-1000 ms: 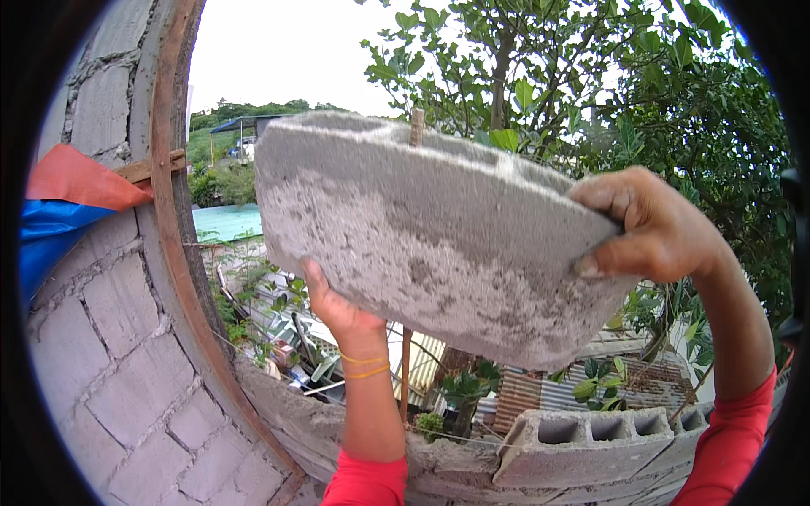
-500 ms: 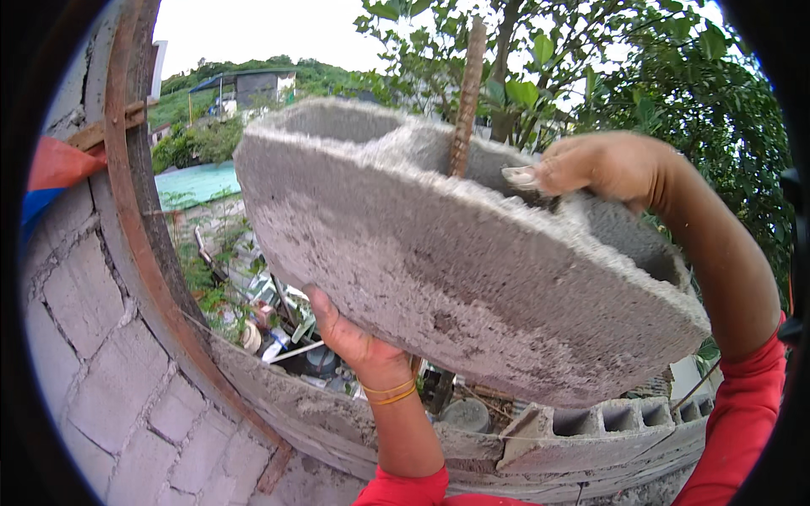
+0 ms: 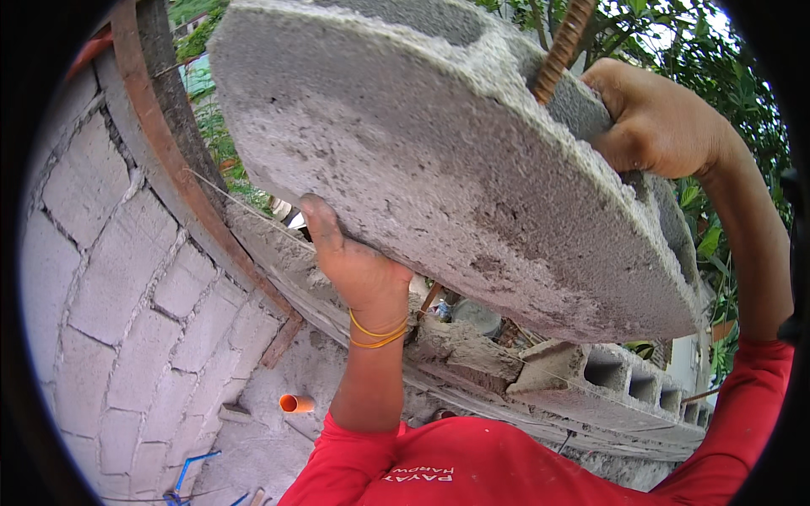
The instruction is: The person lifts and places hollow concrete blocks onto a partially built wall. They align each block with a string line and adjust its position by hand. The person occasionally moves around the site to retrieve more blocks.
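A large grey hollow concrete block (image 3: pixel 447 177) is held up in front of me, tilted, its right end lower. My left hand (image 3: pixel 361 268) supports its lower edge, thumb on the near face; the other fingers are hidden beneath. Curled over the top edge, my right hand (image 3: pixel 662 122) reaches into a cavity, with its fingertips out of sight. A rusty ribbed steel bar (image 3: pixel 564 52) rises from one of the block's cavities, just left of my right hand. Below the block runs a low wall (image 3: pixel 464 350) with rough mortar on top.
Set hollow blocks (image 3: pixel 624 379) continue the low wall at right. A block wall (image 3: pixel 126 278) with a rusty brown upright strip (image 3: pixel 181 181) stands left. A thin string (image 3: pixel 253 211) stretches along the low wall. An orange pipe (image 3: pixel 295 404) and blue strap (image 3: pixel 187 472) lie below. Trees are behind.
The view has tipped downward, and the block now appears higher and closer. My right hand has closed over its top edge; my left hand still supports it from below.
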Tool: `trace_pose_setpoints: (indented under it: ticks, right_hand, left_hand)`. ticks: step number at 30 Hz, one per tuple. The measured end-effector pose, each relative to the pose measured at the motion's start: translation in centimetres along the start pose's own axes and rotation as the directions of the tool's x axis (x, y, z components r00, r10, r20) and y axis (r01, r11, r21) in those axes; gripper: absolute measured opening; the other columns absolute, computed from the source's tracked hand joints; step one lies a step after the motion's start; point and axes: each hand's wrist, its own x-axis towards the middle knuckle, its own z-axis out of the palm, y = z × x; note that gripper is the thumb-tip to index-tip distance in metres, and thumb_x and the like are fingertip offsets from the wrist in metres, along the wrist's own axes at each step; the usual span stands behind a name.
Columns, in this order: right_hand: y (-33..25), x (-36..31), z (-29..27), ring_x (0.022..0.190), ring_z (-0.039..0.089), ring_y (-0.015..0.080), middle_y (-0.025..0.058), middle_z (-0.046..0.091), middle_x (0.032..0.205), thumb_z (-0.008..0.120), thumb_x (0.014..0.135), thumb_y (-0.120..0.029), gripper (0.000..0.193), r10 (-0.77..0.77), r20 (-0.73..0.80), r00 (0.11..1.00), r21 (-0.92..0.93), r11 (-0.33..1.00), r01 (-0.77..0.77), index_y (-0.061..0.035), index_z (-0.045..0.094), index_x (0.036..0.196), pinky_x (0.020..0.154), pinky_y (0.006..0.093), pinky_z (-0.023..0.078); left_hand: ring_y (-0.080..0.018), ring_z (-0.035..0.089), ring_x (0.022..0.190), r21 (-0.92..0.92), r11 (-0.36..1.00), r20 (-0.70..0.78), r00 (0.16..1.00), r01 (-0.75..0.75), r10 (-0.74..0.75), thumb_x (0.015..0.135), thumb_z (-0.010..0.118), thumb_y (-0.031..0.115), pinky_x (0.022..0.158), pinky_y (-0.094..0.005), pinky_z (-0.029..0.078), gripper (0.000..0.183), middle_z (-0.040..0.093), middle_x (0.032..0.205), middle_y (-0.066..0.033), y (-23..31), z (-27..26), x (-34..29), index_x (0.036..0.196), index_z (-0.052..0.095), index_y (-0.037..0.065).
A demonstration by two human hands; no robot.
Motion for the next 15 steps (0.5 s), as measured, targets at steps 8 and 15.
trace_pose_setpoints:
  ticks: [8,15]
  right_hand:
    - [-1.8,1.2,3.5,0.074,0.065,0.0134,0.0056,0.073,0.089,0.07,0.072,-0.007,0.045,-0.036,0.129,0.991,0.329,0.944,-0.008,-0.0004,0.069,0.117,0.07,0.0316,0.055]
    - [-3.2,4.4,4.6,0.078,0.067,0.0166,0.0096,0.075,0.092,0.072,0.073,-0.007,0.037,0.124,0.312,0.942,0.148,0.973,-0.177,-0.0031,0.075,0.11,0.075,0.0332,0.055]
  left_hand:
    - [-0.0268,0.055,0.125,0.057,0.986,-0.098,0.984,0.158,-0.152,0.106,0.048,0.041,0.106,-0.0445,0.045,0.052,0.053,0.139,-0.0123,1.4,-3.6,-1.5,0.143,0.044,0.004]
    - [-0.0251,0.056,0.121,0.112,0.948,-0.222,0.938,0.297,-0.267,0.107,0.046,0.028,0.107,-0.0414,0.043,0.043,0.056,0.133,-0.0134,2.8,-4.9,-1.4,0.139,0.046,-0.001]
